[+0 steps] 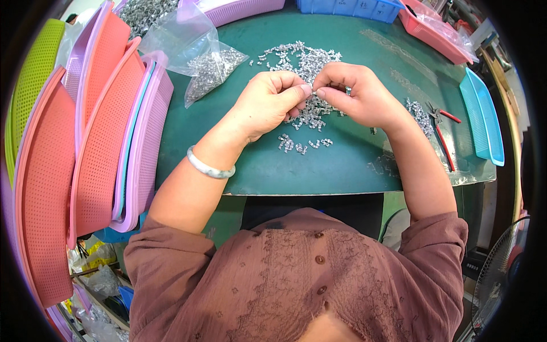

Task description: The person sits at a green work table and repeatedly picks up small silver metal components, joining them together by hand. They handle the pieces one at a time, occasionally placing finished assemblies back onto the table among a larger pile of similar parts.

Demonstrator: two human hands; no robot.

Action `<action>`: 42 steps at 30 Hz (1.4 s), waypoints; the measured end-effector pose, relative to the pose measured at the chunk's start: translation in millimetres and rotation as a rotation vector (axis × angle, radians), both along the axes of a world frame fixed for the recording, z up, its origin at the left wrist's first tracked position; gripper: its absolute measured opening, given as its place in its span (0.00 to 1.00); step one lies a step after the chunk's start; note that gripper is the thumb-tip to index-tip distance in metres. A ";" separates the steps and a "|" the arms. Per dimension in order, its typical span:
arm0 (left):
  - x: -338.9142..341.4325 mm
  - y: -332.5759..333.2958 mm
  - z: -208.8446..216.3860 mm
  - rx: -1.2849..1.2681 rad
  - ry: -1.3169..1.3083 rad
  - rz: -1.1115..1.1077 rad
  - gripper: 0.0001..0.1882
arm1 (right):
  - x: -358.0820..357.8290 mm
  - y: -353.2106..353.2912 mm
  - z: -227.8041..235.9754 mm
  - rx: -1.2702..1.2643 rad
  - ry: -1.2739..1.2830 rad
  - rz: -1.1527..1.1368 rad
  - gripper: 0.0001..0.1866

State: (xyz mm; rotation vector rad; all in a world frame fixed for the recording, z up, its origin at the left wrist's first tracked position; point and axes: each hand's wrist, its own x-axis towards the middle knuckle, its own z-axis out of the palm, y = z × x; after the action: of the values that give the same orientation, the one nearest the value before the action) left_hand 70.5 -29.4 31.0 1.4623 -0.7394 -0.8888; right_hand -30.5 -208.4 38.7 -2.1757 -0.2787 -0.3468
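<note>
My left hand and my right hand meet over the middle of the green table, thumbs and forefingers pinched close together. What they hold between the fingertips is mostly hidden; it looks like a tiny silvery piece. Beneath and behind them spreads a loose pile of small shiny metal pieces. A short row of the same pieces lies nearer the table's front edge. A pale bangle circles my left wrist.
Stacked plastic baskets line the left side. A clear bag of metal pieces lies back left. On the right are red-handled pliers, another small heap of pieces and a light-blue basket. A fan stands lower right.
</note>
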 end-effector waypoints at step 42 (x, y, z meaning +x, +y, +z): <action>6.2 0.6 -7.6 -0.174 0.420 0.034 0.09 | 2.0 -6.9 -14.7 -0.399 -0.071 -0.057 0.05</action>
State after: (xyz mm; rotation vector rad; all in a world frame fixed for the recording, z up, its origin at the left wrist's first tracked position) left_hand 76.7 -28.8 23.4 1.0832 -0.4635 -1.0359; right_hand -28.5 -215.3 24.1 -2.5702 -0.3496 -0.4303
